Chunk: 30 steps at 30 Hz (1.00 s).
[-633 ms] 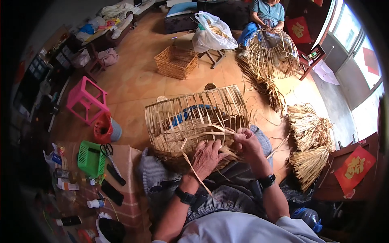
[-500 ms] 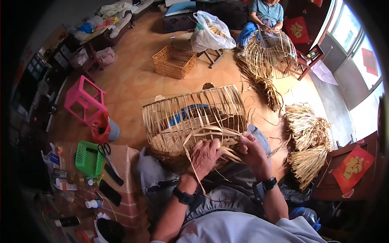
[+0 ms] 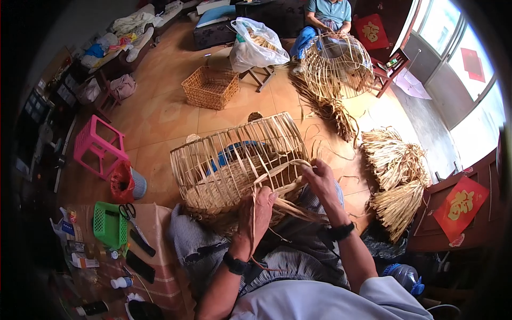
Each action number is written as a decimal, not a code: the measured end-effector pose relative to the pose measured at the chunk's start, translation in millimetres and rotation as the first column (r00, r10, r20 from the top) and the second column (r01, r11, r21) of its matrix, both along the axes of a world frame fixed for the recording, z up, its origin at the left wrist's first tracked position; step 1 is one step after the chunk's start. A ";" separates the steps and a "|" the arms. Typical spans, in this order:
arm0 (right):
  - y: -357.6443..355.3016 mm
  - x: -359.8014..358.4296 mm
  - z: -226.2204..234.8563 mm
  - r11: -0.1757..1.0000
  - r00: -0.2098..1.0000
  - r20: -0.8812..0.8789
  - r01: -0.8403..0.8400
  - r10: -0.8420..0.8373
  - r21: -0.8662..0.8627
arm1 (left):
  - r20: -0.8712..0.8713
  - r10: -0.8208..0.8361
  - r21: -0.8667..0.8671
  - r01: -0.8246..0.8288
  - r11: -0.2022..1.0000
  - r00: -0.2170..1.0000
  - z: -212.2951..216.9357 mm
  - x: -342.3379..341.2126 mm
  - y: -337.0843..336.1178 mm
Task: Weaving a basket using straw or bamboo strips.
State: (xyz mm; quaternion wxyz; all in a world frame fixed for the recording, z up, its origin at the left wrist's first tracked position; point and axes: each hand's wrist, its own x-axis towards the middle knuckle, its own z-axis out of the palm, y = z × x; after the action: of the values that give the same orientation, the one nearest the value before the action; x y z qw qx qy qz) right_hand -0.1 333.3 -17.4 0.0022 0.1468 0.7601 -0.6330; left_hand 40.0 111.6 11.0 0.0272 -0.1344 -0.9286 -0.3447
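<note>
A half-woven basket (image 3: 212, 188) lies tilted across my lap, its woven base giving way to upright strips joined by a rim. My left hand (image 3: 256, 214) is closed at the near right edge, with a pale plant-fibre strip (image 3: 282, 169) looping out by its fingertips. The other stretch of that strip is pinched between the thumb and fingers of my right hand (image 3: 323, 184), a little farther off and to the right. Loose strip ends (image 3: 298, 210) fan out between the hands. Something blue (image 3: 234, 152) shows through the basket's bars.
A green plastic basket (image 3: 110, 224), scissors (image 3: 134, 221) and a phone (image 3: 140, 266) lie on the left table. Beyond are a pink stool (image 3: 98, 144), a bin (image 3: 137, 186) and a wicker basket (image 3: 210, 88). Fibre bundles (image 3: 397, 170) lie right. A person (image 3: 328, 18) handles an open-frame basket (image 3: 338, 64).
My left hand has gone from lying spread over the strips to closing. My right hand has risen slightly away from it, drawing the strip out. The whole view has shifted a little.
</note>
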 end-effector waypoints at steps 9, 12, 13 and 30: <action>-5.3 -12.2 -7.2 0.905 0.974 -0.072 -0.170 0.214 0.389 | -0.220 0.074 -0.094 -0.097 0.991 0.973 -14.6 -2.3 4.4; -4.5 -7.4 -11.8 0.902 0.973 -0.072 -0.174 0.220 0.394 | -0.331 0.071 -0.109 -0.113 0.988 0.941 -24.4 -1.0 -2.2; -6.1 -7.2 -14.0 0.916 0.973 -0.088 -0.169 0.214 0.364 | -0.338 0.050 -0.096 -0.087 0.992 0.940 -23.6 0.1 -5.1; -84.3 31.2 59.9 0.536 0.900 -0.163 -0.089 0.405 0.839 | -0.085 0.073 -0.072 -0.079 0.994 0.994 -19.1 16.5 -78.9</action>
State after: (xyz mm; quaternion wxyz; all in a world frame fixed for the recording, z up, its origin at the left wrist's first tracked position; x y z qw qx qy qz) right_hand 31.1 249.0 42.5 -0.1052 -0.0909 0.9656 -0.2195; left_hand 56.5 32.8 -8.1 0.0734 -0.1138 -0.9436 -0.3023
